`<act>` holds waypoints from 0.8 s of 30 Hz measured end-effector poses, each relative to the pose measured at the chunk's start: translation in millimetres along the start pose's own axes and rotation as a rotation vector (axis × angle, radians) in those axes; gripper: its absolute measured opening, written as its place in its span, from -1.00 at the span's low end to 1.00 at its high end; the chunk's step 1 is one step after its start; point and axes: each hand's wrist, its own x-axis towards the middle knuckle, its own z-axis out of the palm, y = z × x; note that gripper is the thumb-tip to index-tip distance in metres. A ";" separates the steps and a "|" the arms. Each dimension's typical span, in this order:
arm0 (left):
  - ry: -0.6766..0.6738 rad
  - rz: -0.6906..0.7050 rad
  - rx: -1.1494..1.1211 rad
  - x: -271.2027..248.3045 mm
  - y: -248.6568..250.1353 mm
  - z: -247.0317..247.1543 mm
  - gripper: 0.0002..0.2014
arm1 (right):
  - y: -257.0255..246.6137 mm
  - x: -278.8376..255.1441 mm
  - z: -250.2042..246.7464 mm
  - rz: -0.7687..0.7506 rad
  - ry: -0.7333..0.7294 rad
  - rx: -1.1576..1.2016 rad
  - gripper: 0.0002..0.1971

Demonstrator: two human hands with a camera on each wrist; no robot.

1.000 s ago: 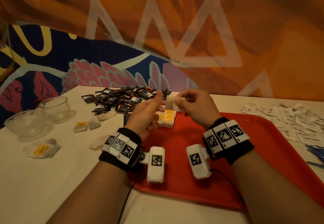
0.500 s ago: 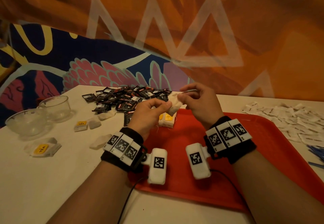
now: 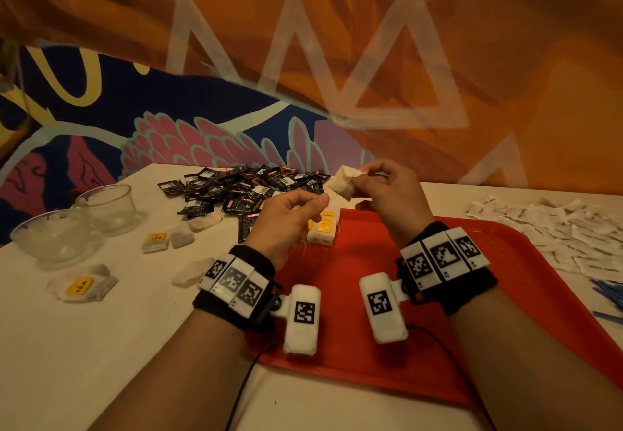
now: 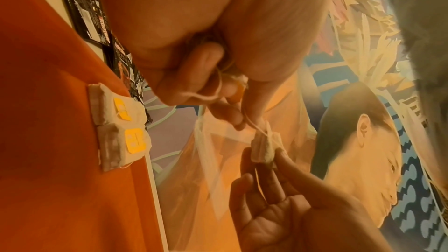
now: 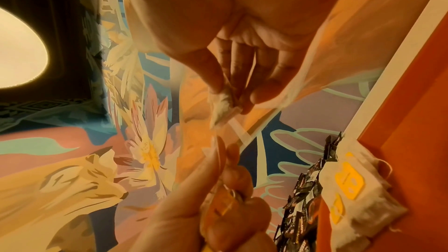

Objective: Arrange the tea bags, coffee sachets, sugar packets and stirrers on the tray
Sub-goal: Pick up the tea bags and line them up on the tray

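My right hand point(image 3: 365, 179) pinches a white tea bag point(image 3: 344, 183) in the air above the far left corner of the red tray point(image 3: 438, 346). My left hand point(image 3: 315, 203) pinches the bag's string point(image 4: 254, 125) and keeps the yellow tag point(image 4: 238, 91) curled inside its fingers. The same tea bag point(image 4: 263, 149) shows between my right fingertips in the left wrist view, and from the right wrist the tea bag point(image 5: 224, 104) hangs under my thumb. Two tea bags with yellow tags point(image 3: 323, 231) lie side by side on the tray's far left corner.
A heap of black coffee sachets point(image 3: 246, 191) lies behind the tray. White sugar packets point(image 3: 553, 228) spread at the right, blue stirrers point(image 3: 606, 292) near the right edge. Loose tea bags point(image 3: 81, 287) and two glass bowls point(image 3: 64, 231) sit on the left.
My hands have drawn apart: the right lifted the tea bag up and right, the left pulled the string out to the left. The bags on the tray stayed put.
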 end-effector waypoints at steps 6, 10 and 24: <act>-0.061 0.009 -0.031 -0.8 1.7 -1.0 -0.69 | -3.6 -0.5 -1.6 0.020 0.057 0.008 -0.85; -0.122 0.001 -0.015 0.2 0.3 -4.4 -0.67 | -5.2 0.3 -7.1 -0.036 0.127 -0.040 -0.81; -0.144 -0.124 -0.164 4.8 0.5 -12.4 -0.43 | -3.7 6.2 -17.1 -0.050 0.202 -0.006 -0.84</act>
